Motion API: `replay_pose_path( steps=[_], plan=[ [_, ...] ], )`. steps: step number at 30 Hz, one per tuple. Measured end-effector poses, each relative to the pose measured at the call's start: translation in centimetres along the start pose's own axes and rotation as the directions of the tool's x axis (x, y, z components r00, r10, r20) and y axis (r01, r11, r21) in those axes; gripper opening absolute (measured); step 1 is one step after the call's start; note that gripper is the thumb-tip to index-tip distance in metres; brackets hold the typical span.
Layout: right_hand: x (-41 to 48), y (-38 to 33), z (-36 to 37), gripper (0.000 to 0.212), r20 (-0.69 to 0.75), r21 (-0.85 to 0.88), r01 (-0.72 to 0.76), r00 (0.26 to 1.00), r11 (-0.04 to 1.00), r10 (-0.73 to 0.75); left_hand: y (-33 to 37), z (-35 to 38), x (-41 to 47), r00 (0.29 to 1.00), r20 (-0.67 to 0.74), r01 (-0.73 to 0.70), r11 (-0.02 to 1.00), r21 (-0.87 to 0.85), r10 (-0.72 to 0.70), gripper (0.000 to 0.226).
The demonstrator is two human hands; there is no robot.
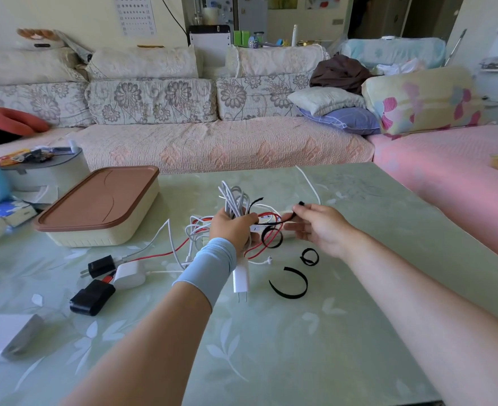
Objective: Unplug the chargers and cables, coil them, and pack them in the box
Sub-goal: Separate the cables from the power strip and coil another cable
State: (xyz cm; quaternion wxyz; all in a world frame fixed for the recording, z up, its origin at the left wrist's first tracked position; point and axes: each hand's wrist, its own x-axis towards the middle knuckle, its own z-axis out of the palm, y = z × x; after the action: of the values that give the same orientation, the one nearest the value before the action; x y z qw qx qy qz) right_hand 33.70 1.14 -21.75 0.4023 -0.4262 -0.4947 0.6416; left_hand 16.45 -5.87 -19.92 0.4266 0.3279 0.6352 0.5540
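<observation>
White cable coil (233,197) held for strapping
Left hand (232,230) grip clamped round coil, keeping loops together; right hand (315,227) pinches black strap (277,222) end — apparently ready to wrap; box (101,232) lidded.

Both forearms are reaching forward and angling toward each other. The left hand (233,228) is showing its back to the camera, its fingers curling round a bundle of white cable (233,200) and holding it upright; a pale blue sleeve (209,268) is covering the wrist. The right hand (319,228) is hovering just beside it, palm facing inward, thumb and forefinger pinching the end of a black strap (274,223), the other fingers lying loosely extended below. The right forearm is showing bare, and the two hands are not touching
</observation>
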Motion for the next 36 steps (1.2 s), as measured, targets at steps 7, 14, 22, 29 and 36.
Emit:
replay_pose_path(
  steps=[7, 14, 22, 29, 36],
  plan=[
    [-0.5, 0.6, 2.0, 0.011, 0.098, -0.136, 0.017, 0.995, 0.991, -0.004, -0.2, -1.4, -0.6, 0.998, 0.057, -0.028, 0.992, -0.119, 0.035, 0.017],
    [-1.6, -0.7, 4.8, 0.02, 0.174, -0.041, 0.133, 0.977, 0.99, -0.124, 0.9, -2.5, -2.0, 0.973, 0.231, 0.072, 0.953, -0.295, -0.002, 0.005],
    [-4.3, -3.3, 7.4, 0.024, -0.024, 0.015, 0.347, 0.938, 0.938, -0.346, 1.1, -6.6, -3.0, 0.954, 0.299, 0.075, 0.989, -0.13, -0.033, 0.025],
    [-7.9, -4.0, 10.1, 0.034, 0.301, -0.234, 0.295, 0.928, 0.926, -0.219, 0.6, -8.4, -4.3, 0.936, 0.351, -0.015, 0.995, 0.095, -0.019, 0.016],
    [-9.0, -2.6, 11.7, 0.024, 0.357, -0.414, 0.416, 0.892, 0.809, -0.276, 0.9, -8.4, -5.0, 0.91, 0.397, -0.284, 0.874, 0.393, 0.117, 0.013]
  ],
)
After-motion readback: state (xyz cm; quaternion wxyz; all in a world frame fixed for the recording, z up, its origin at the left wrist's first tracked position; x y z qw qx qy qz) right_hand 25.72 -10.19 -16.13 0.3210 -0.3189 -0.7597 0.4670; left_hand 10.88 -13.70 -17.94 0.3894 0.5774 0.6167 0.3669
